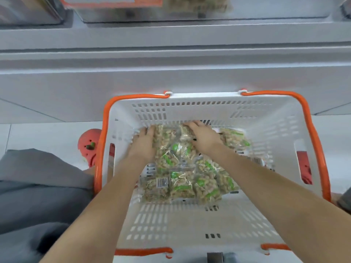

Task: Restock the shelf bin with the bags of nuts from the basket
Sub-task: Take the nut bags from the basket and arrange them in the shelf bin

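Note:
A white basket (190,109) with orange handles stands on the floor below me. Several clear bags of nuts (182,185) with green labels lie heaped on its bottom. Both my hands reach down into the far part of the heap. My left hand (143,144) curls round the left side of a bunch of bags (171,145). My right hand (204,136) lies over the same bunch from the right, fingers curled on the bags. A clear shelf bin (190,10) holding similar bags shows blurred at the top.
The grey shelf front (171,73) runs across the view just beyond the basket. An orange shoe (88,144) sits left of the basket. My grey-clothed knee (38,186) fills the lower left. Another bin (28,12) is at the top left.

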The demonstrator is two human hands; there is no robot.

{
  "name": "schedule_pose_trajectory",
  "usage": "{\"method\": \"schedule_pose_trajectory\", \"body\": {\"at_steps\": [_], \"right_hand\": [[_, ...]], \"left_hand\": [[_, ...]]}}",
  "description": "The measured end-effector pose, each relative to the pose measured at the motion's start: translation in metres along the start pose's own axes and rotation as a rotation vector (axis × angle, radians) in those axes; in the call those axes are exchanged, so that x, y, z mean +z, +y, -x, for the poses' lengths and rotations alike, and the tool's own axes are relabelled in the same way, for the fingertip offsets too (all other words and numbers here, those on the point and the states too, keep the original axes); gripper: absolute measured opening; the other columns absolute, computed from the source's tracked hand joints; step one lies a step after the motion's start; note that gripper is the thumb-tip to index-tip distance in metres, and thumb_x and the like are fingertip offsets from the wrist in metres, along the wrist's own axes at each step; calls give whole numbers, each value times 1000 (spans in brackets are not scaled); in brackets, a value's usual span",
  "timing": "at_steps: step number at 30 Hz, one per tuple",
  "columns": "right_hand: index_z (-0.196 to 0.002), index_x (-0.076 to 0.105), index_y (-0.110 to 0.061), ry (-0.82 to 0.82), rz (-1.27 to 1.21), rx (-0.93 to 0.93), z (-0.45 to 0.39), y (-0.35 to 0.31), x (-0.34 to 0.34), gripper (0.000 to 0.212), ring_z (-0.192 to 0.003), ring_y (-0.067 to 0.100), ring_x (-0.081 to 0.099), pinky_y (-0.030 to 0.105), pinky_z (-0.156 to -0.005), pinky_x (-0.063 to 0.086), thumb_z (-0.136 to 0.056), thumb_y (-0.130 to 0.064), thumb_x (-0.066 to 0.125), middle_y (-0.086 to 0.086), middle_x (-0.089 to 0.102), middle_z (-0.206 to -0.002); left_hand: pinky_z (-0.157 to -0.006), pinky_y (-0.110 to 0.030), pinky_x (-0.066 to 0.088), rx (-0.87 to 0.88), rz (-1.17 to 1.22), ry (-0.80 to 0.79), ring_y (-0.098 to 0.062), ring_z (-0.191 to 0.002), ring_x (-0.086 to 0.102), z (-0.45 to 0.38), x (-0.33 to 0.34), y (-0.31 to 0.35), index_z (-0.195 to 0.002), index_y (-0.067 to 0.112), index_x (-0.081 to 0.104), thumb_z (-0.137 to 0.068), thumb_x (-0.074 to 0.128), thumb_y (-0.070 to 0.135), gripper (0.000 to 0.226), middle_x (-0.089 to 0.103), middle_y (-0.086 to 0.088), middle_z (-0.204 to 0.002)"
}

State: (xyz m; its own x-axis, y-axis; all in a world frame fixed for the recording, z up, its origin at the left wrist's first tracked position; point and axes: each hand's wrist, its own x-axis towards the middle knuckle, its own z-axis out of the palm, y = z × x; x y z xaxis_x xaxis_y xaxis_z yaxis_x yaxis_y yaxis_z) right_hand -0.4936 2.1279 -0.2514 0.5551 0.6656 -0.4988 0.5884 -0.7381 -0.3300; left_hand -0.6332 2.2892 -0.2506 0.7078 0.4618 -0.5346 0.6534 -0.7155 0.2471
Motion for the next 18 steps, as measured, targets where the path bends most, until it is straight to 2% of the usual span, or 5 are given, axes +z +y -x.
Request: {"method": "schedule_pose_trajectory", "body": {"at_steps": [4,7,9,13,18], "right_hand": [[-130,40,-16,114,-338,78,9,0,-16,46,-90,21,58,28,-65,47,-90,-19,63,0,56,-108],[-123,43,-9,77,-591,136,26,3,-42,48,-81,20,62,30,-60,52,-86,-26,68,5,60,-109],[-123,47,-11,18,-805,173,43,6,-64,48,-79,21,68,29,-63,58,-84,-27,71,7,65,-112],[-140,32,-14,-14,-970,139,89,9,-115,70,-68,22,67,25,-61,57,-83,-23,73,10,69,-88],[-112,44,-19,23,-1102,44,136,3,-191,48,-51,11,53,15,-40,40,-76,-17,76,2,56,-61]], "left_hand": [[-86,-46,49,22,51,92,-36,-115,51,10,-13,4,-144,17,31,-95,46,12,51,44,-13,-137],[-73,-37,48,39,124,116,-31,-95,61,22,-33,17,-131,11,41,-97,49,25,38,62,-14,-112],[-68,-37,51,15,326,26,-27,-81,63,30,-49,33,-128,6,39,-94,56,24,42,62,-9,-99],[-56,-28,57,70,604,-238,-20,-66,67,53,-104,69,-137,4,28,-86,69,20,68,48,0,-114],[-60,-24,53,203,656,-265,-19,-68,67,93,-182,96,-132,17,33,-83,72,15,63,65,-7,-89]]}}
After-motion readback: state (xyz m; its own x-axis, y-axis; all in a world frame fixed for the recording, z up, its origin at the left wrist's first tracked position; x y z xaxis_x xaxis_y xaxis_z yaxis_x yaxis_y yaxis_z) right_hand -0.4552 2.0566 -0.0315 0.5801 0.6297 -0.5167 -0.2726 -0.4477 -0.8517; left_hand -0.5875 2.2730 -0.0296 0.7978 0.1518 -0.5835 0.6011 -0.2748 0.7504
